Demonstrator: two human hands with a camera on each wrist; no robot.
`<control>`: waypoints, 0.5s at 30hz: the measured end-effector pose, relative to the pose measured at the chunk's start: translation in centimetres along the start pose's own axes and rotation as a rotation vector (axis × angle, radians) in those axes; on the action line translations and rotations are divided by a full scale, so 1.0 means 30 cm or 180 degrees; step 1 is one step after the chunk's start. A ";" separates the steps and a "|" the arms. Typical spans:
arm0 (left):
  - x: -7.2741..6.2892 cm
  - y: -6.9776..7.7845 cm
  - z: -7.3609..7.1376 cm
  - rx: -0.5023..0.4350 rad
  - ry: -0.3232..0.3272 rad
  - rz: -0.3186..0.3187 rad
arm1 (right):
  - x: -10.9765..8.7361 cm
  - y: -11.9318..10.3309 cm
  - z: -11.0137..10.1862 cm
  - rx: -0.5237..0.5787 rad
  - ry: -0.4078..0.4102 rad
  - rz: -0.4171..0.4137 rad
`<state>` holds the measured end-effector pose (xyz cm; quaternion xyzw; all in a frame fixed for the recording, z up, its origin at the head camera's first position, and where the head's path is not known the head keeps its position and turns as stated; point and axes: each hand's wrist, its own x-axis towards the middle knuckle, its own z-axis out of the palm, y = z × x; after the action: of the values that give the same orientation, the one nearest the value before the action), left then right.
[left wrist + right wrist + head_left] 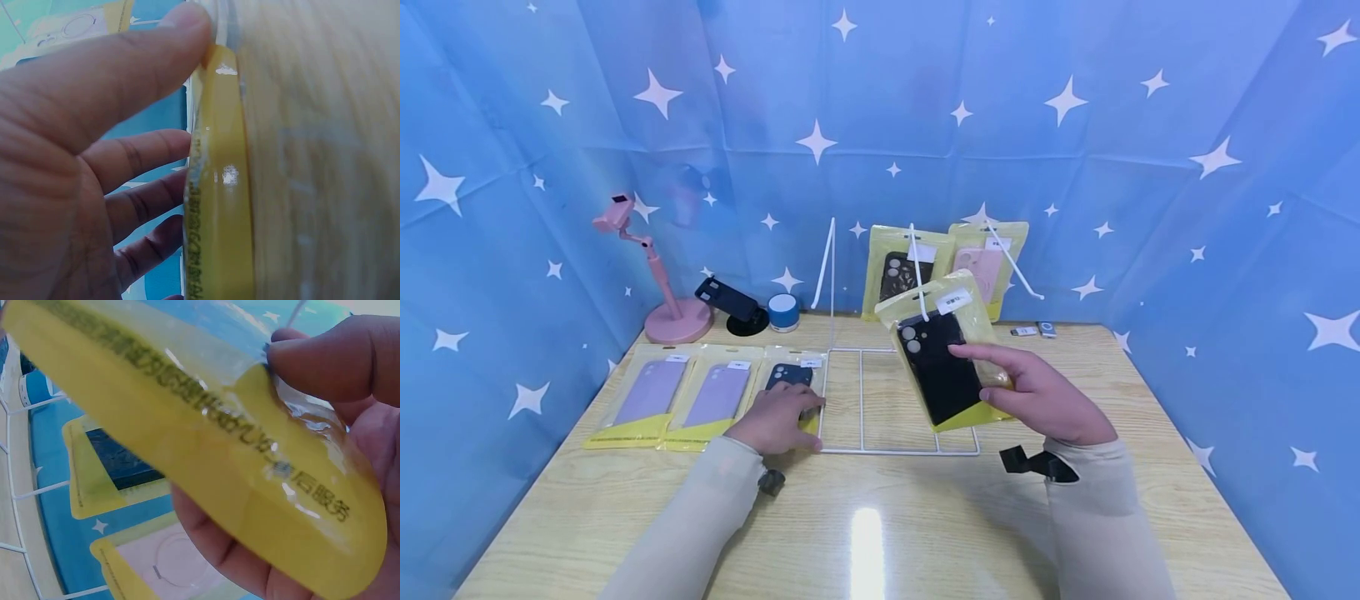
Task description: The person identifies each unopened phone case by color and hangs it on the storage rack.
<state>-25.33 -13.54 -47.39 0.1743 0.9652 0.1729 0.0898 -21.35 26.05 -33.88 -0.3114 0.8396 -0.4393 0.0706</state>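
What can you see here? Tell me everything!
Table: 1, light wood, underneath.
Wire rack: 1, white, on table.
Purple bagged phone cases: 2, purple, table's left.
Navy bagged case: 1, navy, right of purple ones.
Black bagged case: 1, black, held at rack.
Patterned bagged case: 1, dark, rack's back.
Pink bagged case: 1, pink, rack's back, right.
Desk stand: 1, pink, back left.
Phone stand: 1, black, back left.
Cylinder: 1, blue-and-white, back left.
Small gadgets: 2, white and blue, back right.
Starry backdrop: 1, blue, around table.
Left hand: 1, bare, on navy case's bag.
Right hand: 1, bare, holding black case's bag.
Sleeves: 2, pale, on forearms.
Bands: 2, black, at wrists.
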 end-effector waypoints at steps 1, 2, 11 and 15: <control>0.000 0.000 0.000 0.0003 -0.0002 0.0000 | 0.002 -0.001 0.003 0.0019 0.0008 0.0046; 0.000 0.000 0.001 0.0002 -0.0003 -0.0002 | 0.005 -0.001 0.007 0.0037 0.0019 0.0088; 0.001 -0.003 0.002 0.0008 0.0005 0.0023 | 0.040 0.009 0.037 0.0387 0.0065 0.0344; 0.002 -0.003 0.002 0.0020 0.0000 0.0023 | 0.053 0.015 0.054 0.0391 0.0106 0.0270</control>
<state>-25.41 -13.59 -47.49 0.1781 0.9651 0.1702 0.0887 -22.18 24.18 -34.98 -0.2633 0.8246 -0.4917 0.0942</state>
